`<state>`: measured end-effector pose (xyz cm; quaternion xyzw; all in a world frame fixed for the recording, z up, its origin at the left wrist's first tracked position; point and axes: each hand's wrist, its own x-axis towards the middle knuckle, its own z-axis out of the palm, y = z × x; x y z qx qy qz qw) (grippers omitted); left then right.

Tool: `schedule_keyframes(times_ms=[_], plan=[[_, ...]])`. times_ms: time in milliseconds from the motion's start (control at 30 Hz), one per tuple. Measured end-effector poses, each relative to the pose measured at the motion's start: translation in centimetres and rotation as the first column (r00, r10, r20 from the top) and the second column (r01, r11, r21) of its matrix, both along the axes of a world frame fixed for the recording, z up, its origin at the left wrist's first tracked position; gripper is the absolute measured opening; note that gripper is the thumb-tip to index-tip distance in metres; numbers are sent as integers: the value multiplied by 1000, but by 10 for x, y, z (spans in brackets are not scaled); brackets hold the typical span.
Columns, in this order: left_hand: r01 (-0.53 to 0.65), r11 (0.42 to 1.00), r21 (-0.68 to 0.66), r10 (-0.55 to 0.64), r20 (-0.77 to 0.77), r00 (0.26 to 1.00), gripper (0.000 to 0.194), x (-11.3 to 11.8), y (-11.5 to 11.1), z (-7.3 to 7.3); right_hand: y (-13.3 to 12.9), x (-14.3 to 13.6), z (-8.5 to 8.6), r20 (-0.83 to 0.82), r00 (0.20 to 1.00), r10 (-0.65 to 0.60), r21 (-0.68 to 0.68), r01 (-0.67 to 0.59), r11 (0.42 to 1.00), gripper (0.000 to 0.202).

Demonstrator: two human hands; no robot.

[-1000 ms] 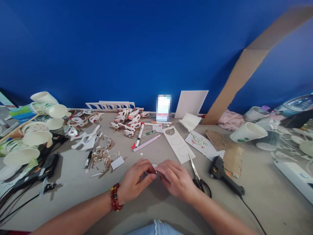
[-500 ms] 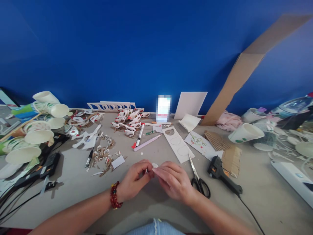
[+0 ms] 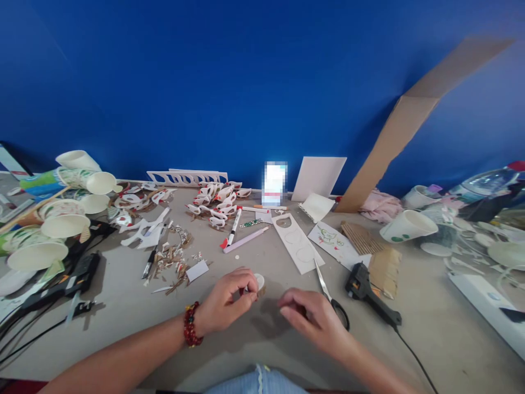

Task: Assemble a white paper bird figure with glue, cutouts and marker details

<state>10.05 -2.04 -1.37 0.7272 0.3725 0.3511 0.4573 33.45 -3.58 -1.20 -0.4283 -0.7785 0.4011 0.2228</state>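
Pinched in my left hand (image 3: 229, 298) is a small rounded white piece (image 3: 259, 282), its left part hidden by my fingers. Brownish bits show at its lower edge. My right hand (image 3: 309, 316) hovers to the right, apart from the piece, fingers loosely curled with a gap at the thumb and nothing visible in them. Just beyond it lie black-handled scissors (image 3: 338, 314), partly covered by the hand. Their blades touch a white board (image 3: 296, 241) with drawn curved outlines and a cut-out hole.
A glue gun (image 3: 371, 295) with its cord rests at right, near corrugated cardboard (image 3: 385, 271). Paper scraps (image 3: 174, 260), a marker (image 3: 233, 227) and several white bird-like cutouts (image 3: 217, 197) lie at left and behind. Paper cups (image 3: 45, 257) crowd the far left; a lit screen (image 3: 274, 183) stands at the back.
My right hand has let go of the white piece and moved right, towards the scissors. My left hand stays in place with the piece, which now shows more.
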Motion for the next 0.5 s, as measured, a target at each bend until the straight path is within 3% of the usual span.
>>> schedule_keyframes(times_ms=[67,200,300,500], plan=[[28,999,39,-28,-14,1000,16,2,-1,-3,2,-5,-6,-143,981,-129,-219,96,971,28],[90,990,107,-84,-58,995,13,3,-4,-6,7,-20,-15,-319,927,-200,-466,31,884,27],[90,989,116,-82,-79,994,14,3,-6,-6,8,-27,-17,-338,914,-226,-515,22,857,27],[41,996,76,-35,-82,996,7,4,-7,-5,5,-32,-11,-349,897,-272,-440,99,892,24]])
